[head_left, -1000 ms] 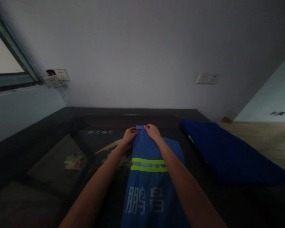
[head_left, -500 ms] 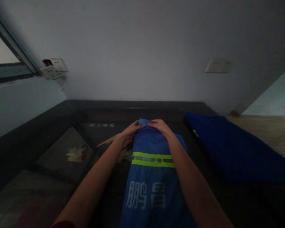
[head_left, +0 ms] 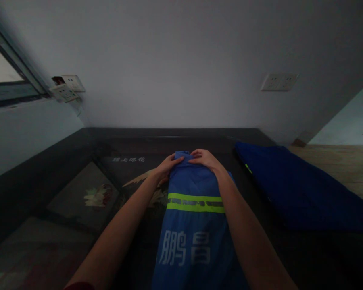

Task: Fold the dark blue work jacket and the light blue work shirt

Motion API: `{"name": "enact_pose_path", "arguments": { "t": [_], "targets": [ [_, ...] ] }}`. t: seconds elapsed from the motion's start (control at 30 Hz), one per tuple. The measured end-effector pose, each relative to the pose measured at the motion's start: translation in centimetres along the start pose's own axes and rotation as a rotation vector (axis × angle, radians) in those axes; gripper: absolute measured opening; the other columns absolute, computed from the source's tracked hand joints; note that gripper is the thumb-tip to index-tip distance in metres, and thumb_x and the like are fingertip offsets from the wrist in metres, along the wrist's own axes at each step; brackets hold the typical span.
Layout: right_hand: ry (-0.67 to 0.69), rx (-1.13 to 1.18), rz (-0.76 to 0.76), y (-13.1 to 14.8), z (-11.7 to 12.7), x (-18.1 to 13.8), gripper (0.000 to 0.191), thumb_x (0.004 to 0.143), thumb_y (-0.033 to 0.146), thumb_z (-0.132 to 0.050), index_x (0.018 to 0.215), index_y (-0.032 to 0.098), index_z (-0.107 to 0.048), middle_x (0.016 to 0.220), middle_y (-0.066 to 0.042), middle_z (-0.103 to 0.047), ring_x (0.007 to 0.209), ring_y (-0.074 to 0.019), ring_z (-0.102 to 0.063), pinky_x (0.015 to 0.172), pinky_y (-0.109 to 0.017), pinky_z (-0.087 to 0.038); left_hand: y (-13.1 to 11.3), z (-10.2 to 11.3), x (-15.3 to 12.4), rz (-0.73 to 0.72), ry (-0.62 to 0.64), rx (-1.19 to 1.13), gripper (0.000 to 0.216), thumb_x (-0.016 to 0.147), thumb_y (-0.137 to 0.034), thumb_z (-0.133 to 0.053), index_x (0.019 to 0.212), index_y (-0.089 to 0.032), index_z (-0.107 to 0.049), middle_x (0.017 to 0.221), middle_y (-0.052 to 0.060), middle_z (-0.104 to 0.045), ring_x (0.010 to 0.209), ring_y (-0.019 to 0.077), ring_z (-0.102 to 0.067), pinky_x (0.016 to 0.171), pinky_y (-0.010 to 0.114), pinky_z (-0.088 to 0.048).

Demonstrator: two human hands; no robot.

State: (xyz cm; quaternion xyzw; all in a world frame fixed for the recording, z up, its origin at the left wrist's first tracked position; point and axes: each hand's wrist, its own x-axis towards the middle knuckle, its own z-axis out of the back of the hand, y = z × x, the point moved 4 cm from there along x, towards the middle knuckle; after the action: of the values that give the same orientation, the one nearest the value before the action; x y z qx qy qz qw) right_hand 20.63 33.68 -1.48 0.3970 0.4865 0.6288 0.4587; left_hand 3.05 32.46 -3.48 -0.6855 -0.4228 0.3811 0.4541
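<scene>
A blue work jacket (head_left: pixel 193 237), folded lengthwise, lies on a dark glossy table (head_left: pixel 139 143). It bears a yellow-green reflective band with a worn silver middle, and large white characters below that. At the far end, my left hand (head_left: pixel 167 166) is closed on the left corner, its thumb on top of the cloth. My right hand (head_left: pixel 205 158) pinches the same far edge on the right, fingers curled over it. A small flap of cloth is folded up between the two hands. The jacket's near end runs out of view at the bottom.
Another folded blue garment (head_left: pixel 290 185) lies to the right, with a small yellow-green strip on its edge. A pale wall with a socket plate (head_left: pixel 278 81) rises behind the table. More sockets (head_left: pixel 68 88) are at the left corner, near a window frame.
The right-hand side of the jacket's far end has been drawn in under my right hand, so less cloth sticks out beyond my forearm. The far edge now looks folded over. My left hand has barely moved.
</scene>
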Motion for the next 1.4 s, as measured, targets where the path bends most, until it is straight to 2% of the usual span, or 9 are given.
{"name": "enact_pose_path", "arguments": {
  "t": [0.27, 0.47, 0.6, 0.73, 0.9, 1.03, 1.2, 1.27, 1.4],
  "targets": [
    [-0.072, -0.100, 0.109, -0.5, 0.3, 0.6, 0.019, 0.066, 0.032, -0.069, 0.076, 0.016, -0.065, 0.075, -0.002, -0.066, 0.075, -0.0173, -0.060, 0.074, -0.031, -0.045, -0.2, 0.0, 0.1, -0.029, -0.075, -0.046, 0.031, 0.075, -0.029, -0.073, 0.101, -0.013, -0.067, 0.100, 0.011, -0.071, 0.085, 0.0179, -0.068, 0.085, 0.029, -0.052],
    [-0.131, -0.030, 0.168, -1.0, -0.5, 1.3, 0.017, 0.070, 0.033, -0.063, 0.076, 0.018, -0.059, 0.078, -0.002, -0.064, 0.077, -0.0169, -0.060, 0.076, -0.031, -0.045, -0.4, 0.1, 0.2, -0.042, -0.023, -0.040, 0.034, 0.075, -0.027, -0.072, 0.106, -0.015, -0.063, 0.105, 0.009, -0.069, 0.086, 0.0159, -0.066, 0.084, 0.027, -0.051],
    [-0.128, -0.019, 0.161, -1.0, -0.6, 1.2, 0.019, 0.070, 0.035, -0.063, 0.078, 0.018, -0.059, 0.079, -0.001, -0.064, 0.077, -0.0167, -0.060, 0.077, -0.030, -0.045, -1.3, 0.4, -0.2, -0.069, 0.054, 0.116, 0.045, 0.074, -0.026, -0.072, 0.116, -0.018, -0.058, 0.108, 0.008, -0.066, 0.090, 0.0161, -0.063, 0.080, 0.025, -0.050],
    [-0.117, -0.006, 0.164, -0.8, -0.6, 0.9, 0.022, 0.070, 0.039, -0.064, 0.081, 0.019, -0.059, 0.081, -0.001, -0.064, 0.080, -0.0169, -0.060, 0.078, -0.030, -0.044, -3.1, 1.6, -0.8, -0.172, 0.007, 0.311, 0.045, 0.081, -0.034, -0.063, 0.123, -0.027, -0.051, 0.102, 0.003, -0.063, 0.086, 0.0143, -0.061, 0.069, 0.022, -0.050],
    [-0.092, 0.018, 0.166, -0.6, -0.5, 0.8, 0.025, 0.070, 0.040, -0.065, 0.083, 0.020, -0.059, 0.080, -0.001, -0.063, 0.079, -0.0166, -0.059, 0.078, -0.030, -0.044, -5.5, 2.0, -0.1, -0.170, 0.110, 0.467, 0.023, 0.081, -0.034, -0.060, 0.097, -0.018, -0.062, 0.087, 0.002, -0.062, 0.078, 0.0137, -0.059, 0.068, 0.023, -0.051],
    [-0.044, 0.028, 0.168, -0.4, -0.3, 0.6, 0.025, 0.069, 0.040, -0.065, 0.083, 0.019, -0.059, 0.080, 0.000, -0.063, 0.080, -0.0163, -0.059, 0.080, -0.030, -0.043, -7.8, 1.0, 0.7, 0.039, 0.261, 0.660, 0.013, 0.069, -0.020, -0.071, 0.081, -0.017, -0.067, 0.077, 0.003, -0.066, 0.071, 0.0144, -0.062, 0.065, 0.022, -0.050],
    [0.000, 0.038, 0.190, 0.3, -0.2, 0.1, 0.023, 0.069, 0.038, -0.066, 0.082, 0.019, -0.059, 0.082, 0.001, -0.062, 0.082, -0.0154, -0.058, 0.081, -0.029, -0.042, -9.9, -0.3, 0.8, 0.307, 0.426, 0.871, 0.027, 0.054, -0.003, -0.072, 0.076, -0.020, -0.072, 0.070, 0.003, -0.071, 0.064, 0.0168, -0.065, 0.055, 0.020, -0.046],
    [0.005, 0.035, 0.201, 0.5, -0.3, 0.0, 0.022, 0.069, 0.037, -0.066, 0.081, 0.019, -0.059, 0.081, 0.001, -0.062, 0.082, -0.0153, -0.058, 0.081, -0.028, -0.043, -10.5, -0.4, 1.2, 0.303, 0.412, 0.949, 0.024, 0.053, -0.001, -0.071, 0.070, -0.018, -0.072, 0.062, 0.003, -0.069, 0.058, 0.0173, -0.063, 0.052, 0.020, -0.044],
    [-0.002, 0.015, 0.206, 0.7, -0.3, 0.0, 0.022, 0.070, 0.038, -0.066, 0.080, 0.020, -0.059, 0.080, 0.001, -0.062, 0.081, -0.0155, -0.058, 0.081, -0.029, -0.043, -11.1, -0.3, 2.2, 0.129, 0.362, 1.050, 0.019, 0.052, 0.002, -0.070, 0.055, -0.017, -0.069, 0.049, -0.001, -0.063, 0.050, 0.0142, -0.057, 0.052, 0.020, -0.038]
  ]
}}
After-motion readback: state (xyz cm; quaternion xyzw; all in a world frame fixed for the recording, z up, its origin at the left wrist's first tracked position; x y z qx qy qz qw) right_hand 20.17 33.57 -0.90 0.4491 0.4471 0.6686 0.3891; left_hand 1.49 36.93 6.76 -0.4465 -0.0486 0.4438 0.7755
